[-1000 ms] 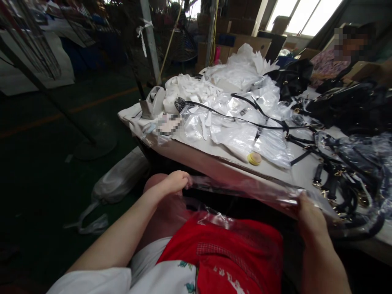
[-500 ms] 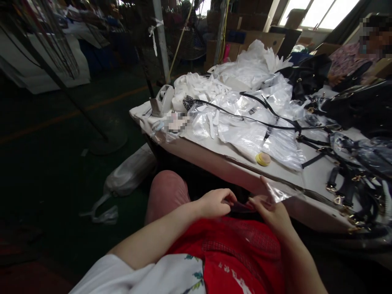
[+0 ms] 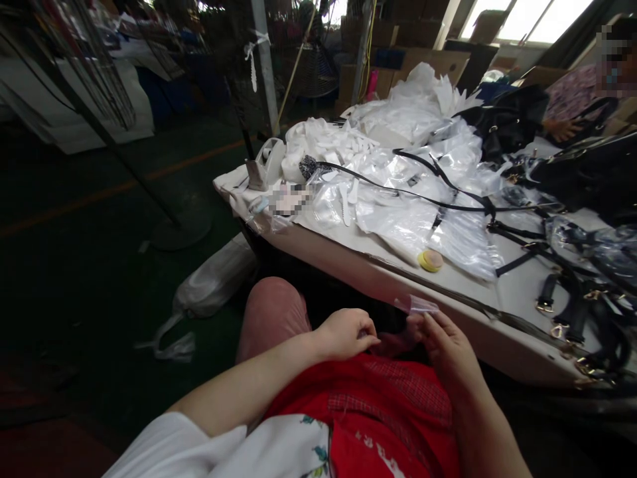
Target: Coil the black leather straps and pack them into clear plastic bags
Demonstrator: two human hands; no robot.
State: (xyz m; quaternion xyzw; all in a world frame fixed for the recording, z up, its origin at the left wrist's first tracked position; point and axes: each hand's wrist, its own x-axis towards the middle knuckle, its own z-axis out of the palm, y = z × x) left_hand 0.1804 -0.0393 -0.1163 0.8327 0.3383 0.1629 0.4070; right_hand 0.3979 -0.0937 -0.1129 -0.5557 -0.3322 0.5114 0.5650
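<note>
My right hand [image 3: 448, 342] pinches a small piece of clear plastic film [image 3: 422, 305], possibly a little bag, beside the table's front edge. To its left, above my lap, my left hand [image 3: 346, 333] has its fingers curled in. Whatever those fingers may hold is hidden. A red apron [image 3: 393, 398] lies just below both hands. On the table [image 3: 348, 262], a yellow-rimmed round roll or tin [image 3: 430, 260] sits close to the edge, nearest my right hand.
Clear plastic bags [image 3: 428, 219] are heaped across the table. Black straps with gold buckles [image 3: 562, 299] lie at the right, black bags [image 3: 587, 169] behind them. A person [image 3: 572, 99] sits at the far right. A wrapped white bundle [image 3: 213, 275] lies on the floor, near a stand's pole [image 3: 134, 172].
My right hand has turned, and the plastic film has shifted left in its fingers. My left hand stays nearly in place, its fingers curled more. The view has shifted slightly.
</note>
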